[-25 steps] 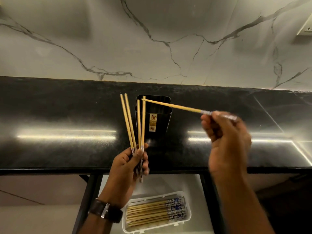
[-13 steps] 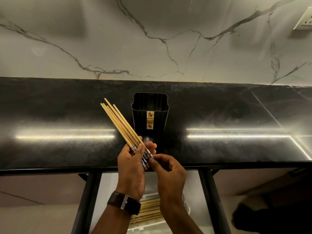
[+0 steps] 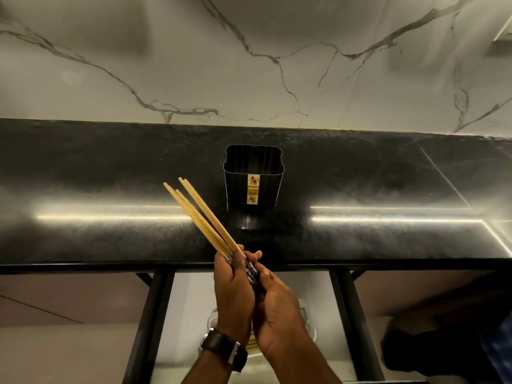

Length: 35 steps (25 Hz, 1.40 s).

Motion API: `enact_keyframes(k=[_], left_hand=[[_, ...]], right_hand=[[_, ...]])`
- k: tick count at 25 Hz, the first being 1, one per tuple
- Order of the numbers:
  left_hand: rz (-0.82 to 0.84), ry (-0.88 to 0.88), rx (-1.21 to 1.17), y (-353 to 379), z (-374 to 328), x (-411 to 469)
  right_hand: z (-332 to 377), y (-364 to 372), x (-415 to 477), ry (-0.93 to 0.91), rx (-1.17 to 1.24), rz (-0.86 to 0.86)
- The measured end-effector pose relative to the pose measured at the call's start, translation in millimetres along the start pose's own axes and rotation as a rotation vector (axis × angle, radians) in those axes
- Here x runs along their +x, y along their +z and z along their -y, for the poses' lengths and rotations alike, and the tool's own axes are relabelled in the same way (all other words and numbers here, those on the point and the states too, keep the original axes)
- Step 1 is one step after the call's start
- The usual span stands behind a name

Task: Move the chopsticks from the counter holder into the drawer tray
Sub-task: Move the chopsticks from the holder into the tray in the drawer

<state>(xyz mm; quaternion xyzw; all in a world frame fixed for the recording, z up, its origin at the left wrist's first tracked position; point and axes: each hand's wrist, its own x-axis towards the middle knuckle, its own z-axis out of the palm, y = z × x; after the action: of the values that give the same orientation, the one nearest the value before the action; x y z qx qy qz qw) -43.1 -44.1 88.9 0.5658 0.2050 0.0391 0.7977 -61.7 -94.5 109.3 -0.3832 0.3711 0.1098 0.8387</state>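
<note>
Several pale wooden chopsticks [image 3: 199, 217] are bunched together, tips pointing up and to the left over the counter. My left hand [image 3: 232, 295] grips their patterned ends just past the counter's front edge. My right hand [image 3: 277, 309] presses against the same ends from the right, fingers curled on them. The black holder [image 3: 253, 187] stands upright on the counter behind the chopsticks, and no chopsticks show in its opening. The white drawer tray [image 3: 310, 331] lies in the open drawer below, mostly hidden by my hands and wrists.
The black counter [image 3: 388, 189] runs across the view, backed by a white marbled wall [image 3: 249, 65]. Black drawer rails [image 3: 349, 314] frame the open drawer [image 3: 188, 300] beneath. A dark shape [image 3: 443, 342] sits at the lower right.
My right hand brought its single chopstick over and joined it to the bunch in my left hand. Both hands now hold the bundle together, lower and nearer the counter edge.
</note>
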Motion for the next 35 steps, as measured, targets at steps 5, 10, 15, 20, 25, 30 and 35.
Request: enact_keyframes(k=[5,10,15,20,25,30,35], left_hand=[[-0.015,-0.092,-0.212,-14,1,5],[-0.046,-0.065,-0.164,-13,11,2],[-0.087,-0.021,0.05,-9,25,-8],[-0.043,-0.146,0.07,-19,29,-8],[0.075,-0.261,0.108,-29,34,-9],[0.098,-0.295,-0.041,-33,29,-8],[0.008,-0.211,0.065,-21,41,-27]], right_hand=[[0,-14,1,0.104,0.068,0.007],[0,-10,2,0.203,0.142,0.091],[-3,-10,11,0.216,0.083,0.071],[-20,-38,23,0.163,-0.011,0.036],[-22,-54,27,0.096,-0.056,-0.047],[-16,-64,24,0.089,-0.099,-0.052],[-36,-63,16,0.062,-0.169,-0.04]])
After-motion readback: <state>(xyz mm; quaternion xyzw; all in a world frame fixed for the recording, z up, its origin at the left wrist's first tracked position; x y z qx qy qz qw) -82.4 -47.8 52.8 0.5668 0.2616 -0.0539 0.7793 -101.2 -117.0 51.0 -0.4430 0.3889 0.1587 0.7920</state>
